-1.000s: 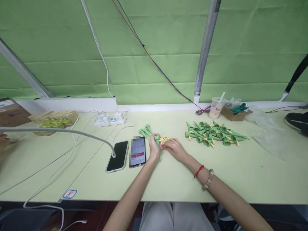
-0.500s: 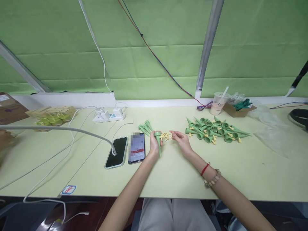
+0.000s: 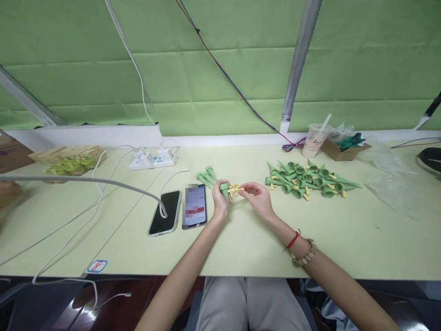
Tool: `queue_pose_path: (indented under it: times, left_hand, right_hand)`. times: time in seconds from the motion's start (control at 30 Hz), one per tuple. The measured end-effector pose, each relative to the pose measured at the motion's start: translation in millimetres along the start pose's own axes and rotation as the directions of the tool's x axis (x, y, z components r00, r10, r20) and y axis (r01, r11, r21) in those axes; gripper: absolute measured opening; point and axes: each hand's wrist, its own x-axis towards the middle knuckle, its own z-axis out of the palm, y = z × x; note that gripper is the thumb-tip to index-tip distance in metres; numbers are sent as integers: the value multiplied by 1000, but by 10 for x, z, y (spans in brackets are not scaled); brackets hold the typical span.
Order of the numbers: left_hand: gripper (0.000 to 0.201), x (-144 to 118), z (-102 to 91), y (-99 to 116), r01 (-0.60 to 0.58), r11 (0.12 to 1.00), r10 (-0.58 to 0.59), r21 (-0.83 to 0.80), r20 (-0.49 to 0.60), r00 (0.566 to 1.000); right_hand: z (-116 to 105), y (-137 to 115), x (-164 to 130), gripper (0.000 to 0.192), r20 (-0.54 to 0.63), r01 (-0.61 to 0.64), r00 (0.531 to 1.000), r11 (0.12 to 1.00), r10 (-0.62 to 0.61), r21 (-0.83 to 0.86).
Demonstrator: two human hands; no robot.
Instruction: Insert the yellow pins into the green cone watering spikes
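My left hand (image 3: 219,204) is wrapped round a green watering spike (image 3: 224,189), its wide end up and its tip slanting down toward me. My right hand (image 3: 260,201) pinches a small yellow valve (image 3: 240,190) close to the side of that spike; whether the two touch, I cannot tell. Just behind the fingertips, a little heap of loose yellow valves (image 3: 235,186) lies on the table, partly hidden. Beyond my left hand, several green spikes (image 3: 208,173) without visible valves lie side by side.
To the right spreads a heap of green spikes with yellow valves (image 3: 306,177). Behind it stand a drink cup (image 3: 314,140) and a small cardboard box (image 3: 339,151). Two phones (image 3: 165,214) lie left of my hands, near a power strip (image 3: 155,161) and white cables. Another person's hand (image 3: 8,193) shows far left.
My right hand has moved left with the yellow valve, from beside the loose heap up to the spike in my left hand. The whole view has shifted slightly.
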Motion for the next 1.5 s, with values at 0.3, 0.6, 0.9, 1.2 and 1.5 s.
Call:
queue_pose_path:
  times: [0.3,0.6,0.9,1.2,1.5]
  left_hand:
    - [35,3,-6,56,138,989,-137,-58,32,990]
    - [34,-18,29,72,97,994,-97,-46,-7,995]
    - [36,-7,25,73,78,996,-81,-47,-54,995]
    - [37,-18,28,52,4,1000,-4,-23,6,1000]
    - [23,-70,-40,-12,-283,929,231,237,224,947]
  right_hand:
    - [-12,-36,-14,24,-18,-23,1000,1000,23,-12]
    - [-12,-38,-23,19,-6,55,998,994,-56,-89]
    - [-12,-86,-40,17,-25,82,996,987,-86,-140]
    - [-14,-99,-50,15,-8,114,993,985,-116,-131]
    - [13,-69,-79,26,9,63,998,981,-63,-183]
